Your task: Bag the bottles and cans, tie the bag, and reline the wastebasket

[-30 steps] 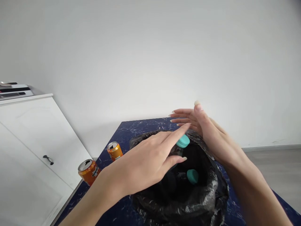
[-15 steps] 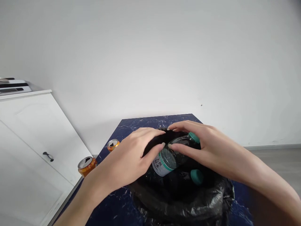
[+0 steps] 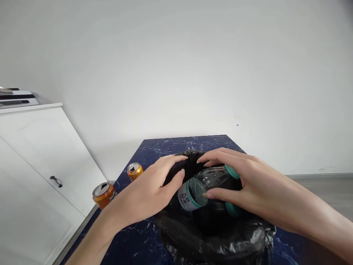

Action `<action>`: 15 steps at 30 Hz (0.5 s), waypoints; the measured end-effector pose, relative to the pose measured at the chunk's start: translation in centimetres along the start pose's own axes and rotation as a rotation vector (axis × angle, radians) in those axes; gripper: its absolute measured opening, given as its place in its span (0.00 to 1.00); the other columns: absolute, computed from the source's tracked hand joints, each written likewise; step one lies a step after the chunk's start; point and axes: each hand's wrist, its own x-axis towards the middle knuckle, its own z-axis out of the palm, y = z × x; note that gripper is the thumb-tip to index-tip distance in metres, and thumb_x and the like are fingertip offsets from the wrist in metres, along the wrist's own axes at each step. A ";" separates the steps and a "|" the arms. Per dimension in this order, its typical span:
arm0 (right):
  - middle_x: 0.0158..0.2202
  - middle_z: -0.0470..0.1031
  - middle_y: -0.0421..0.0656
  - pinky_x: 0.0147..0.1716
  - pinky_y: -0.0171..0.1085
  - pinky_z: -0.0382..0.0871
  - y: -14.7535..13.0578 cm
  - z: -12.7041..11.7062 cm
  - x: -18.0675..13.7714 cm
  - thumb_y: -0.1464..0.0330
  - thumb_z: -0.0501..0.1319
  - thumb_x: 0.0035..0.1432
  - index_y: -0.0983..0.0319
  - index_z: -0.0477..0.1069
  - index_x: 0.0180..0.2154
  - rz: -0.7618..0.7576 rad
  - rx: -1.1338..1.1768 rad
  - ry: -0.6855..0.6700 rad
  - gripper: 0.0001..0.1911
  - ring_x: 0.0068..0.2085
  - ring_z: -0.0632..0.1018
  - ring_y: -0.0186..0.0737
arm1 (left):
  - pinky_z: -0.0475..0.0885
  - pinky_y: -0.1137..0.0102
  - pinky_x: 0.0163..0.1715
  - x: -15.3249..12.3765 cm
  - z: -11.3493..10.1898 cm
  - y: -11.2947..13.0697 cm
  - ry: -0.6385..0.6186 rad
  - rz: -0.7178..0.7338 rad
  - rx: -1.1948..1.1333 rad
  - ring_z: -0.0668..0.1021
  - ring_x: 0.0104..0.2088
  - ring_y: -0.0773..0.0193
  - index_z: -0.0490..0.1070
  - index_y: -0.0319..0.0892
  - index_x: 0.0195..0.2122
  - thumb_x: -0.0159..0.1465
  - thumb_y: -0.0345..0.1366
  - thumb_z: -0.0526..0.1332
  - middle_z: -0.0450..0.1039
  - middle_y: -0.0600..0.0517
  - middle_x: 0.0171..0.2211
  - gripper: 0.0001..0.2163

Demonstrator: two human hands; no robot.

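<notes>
A bin lined with a black plastic bag [image 3: 217,244] holds several clear plastic bottles. On top lies a bottle [image 3: 216,175] with a green cap, tilted on its side. Beside it shows a bottle with a white and green label [image 3: 185,197]. A second green cap is partly hidden under my right thumb. My left hand [image 3: 158,186] hovers over the bin's left rim, fingers and thumb apart, holding nothing. My right hand [image 3: 237,175] spans the top bottle, its thumb near the bottle's lower side and its fingers above, spread rather than wrapped round it.
Two orange drink cans, one nearer [image 3: 104,195] and one farther [image 3: 135,171], stand left of the bin on the dark blue marbled table [image 3: 179,142]. At left is a white cabinet [image 3: 41,165] with a device [image 3: 18,98] on top. A white wall rises behind the table.
My hands have drawn apart; my right thumb has moved down, and now covers part of the lower green cap. The top bottle has shifted slightly down and right.
</notes>
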 end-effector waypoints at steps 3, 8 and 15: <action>0.63 0.77 0.33 0.52 0.47 0.78 -0.3 0.0 0.2 0.50 0.70 0.67 0.41 0.75 0.56 0.015 -0.006 0.050 0.19 0.58 0.81 0.49 | 0.79 0.53 0.62 -0.1 -0.2 0.3 -0.037 -0.065 -0.043 0.77 0.69 0.45 0.65 0.63 0.73 0.78 0.61 0.49 0.68 0.55 0.74 0.27; 0.55 0.81 0.31 0.46 0.43 0.76 -0.8 -0.1 0.6 0.54 0.71 0.68 0.43 0.79 0.48 0.031 -0.002 0.132 0.09 0.52 0.82 0.44 | 0.77 0.53 0.65 -0.2 -0.6 0.8 -0.087 -0.154 -0.095 0.73 0.71 0.45 0.64 0.68 0.74 0.77 0.64 0.49 0.65 0.59 0.75 0.27; 0.58 0.81 0.35 0.53 0.49 0.75 0.6 0.4 0.7 0.53 0.68 0.70 0.44 0.80 0.50 0.007 -0.093 0.134 0.11 0.57 0.81 0.50 | 0.80 0.53 0.61 -0.4 -0.5 0.2 -0.060 -0.109 -0.101 0.76 0.70 0.45 0.66 0.68 0.72 0.77 0.62 0.51 0.69 0.57 0.73 0.25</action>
